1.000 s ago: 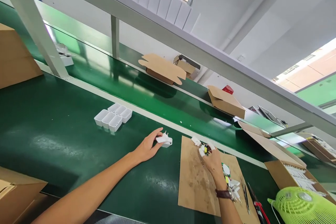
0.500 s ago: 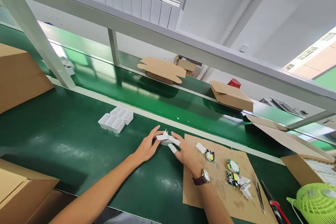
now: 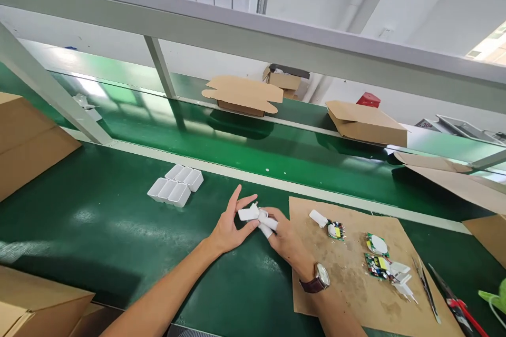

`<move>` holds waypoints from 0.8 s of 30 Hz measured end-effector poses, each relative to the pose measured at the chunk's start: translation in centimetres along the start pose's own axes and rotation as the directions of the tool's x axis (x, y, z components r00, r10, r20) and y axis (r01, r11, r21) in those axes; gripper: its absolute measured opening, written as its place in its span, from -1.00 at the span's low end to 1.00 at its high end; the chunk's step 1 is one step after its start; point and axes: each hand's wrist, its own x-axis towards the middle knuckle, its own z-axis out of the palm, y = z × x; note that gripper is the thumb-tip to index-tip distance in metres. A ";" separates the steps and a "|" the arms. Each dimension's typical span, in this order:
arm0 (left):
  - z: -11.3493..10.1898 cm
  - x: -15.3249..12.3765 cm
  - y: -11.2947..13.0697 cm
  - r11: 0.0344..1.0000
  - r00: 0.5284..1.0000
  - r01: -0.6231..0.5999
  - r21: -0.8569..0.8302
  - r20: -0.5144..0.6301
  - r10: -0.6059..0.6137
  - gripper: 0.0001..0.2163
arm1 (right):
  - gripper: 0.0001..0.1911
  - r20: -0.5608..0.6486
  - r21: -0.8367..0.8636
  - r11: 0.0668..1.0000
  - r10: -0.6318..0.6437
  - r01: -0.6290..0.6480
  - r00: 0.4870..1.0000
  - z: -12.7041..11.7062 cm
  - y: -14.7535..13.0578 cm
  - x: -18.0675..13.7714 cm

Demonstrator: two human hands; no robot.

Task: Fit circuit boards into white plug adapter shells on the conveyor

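Between my hands is a white plug piece (image 3: 249,214) with a flat plate and small prongs pointing up. My right hand (image 3: 288,239), with white covers on some fingertips and a watch on the wrist, pinches it from the right. My left hand (image 3: 228,229) is beside it on the left, index finger stretched up and fingers apart. Its thumb tip reaches the underside of the piece; whether it bears any weight I cannot tell. The casing seen under the plug before is mostly hidden by the fingers.
Several white open casings (image 3: 169,192) stand left on the green bench. On a brown cardboard sheet (image 3: 316,274) lie circuit boards (image 3: 375,266) with white plug parts, and tweezers (image 3: 429,289). Red-handled pliers (image 3: 458,308) lie at right. Cardboard boxes (image 3: 35,142) flank the left.
The left fingers have opened away from the plug piece, which has tilted and come slightly lower in my right hand. The view has shifted, so the cardboard sheet appears further right.
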 end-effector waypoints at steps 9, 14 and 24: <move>-0.2 -0.2 -0.2 0.999 0.999 -0.031 0.005 -0.006 0.031 -0.14 | -0.53 0.006 -0.001 1.000 -0.028 0.028 1.000 0.2 -0.1 -0.5; 0.0 -0.1 -0.2 0.994 0.995 -0.085 0.073 -0.054 0.089 -0.15 | -0.56 0.098 0.024 0.999 0.029 -0.032 0.995 0.2 -0.4 -0.5; -0.1 0.2 0.0 0.989 0.991 -0.109 0.104 -0.070 0.117 -0.47 | -0.61 0.026 -0.037 0.998 0.050 -0.049 0.998 1.0 -0.1 -1.0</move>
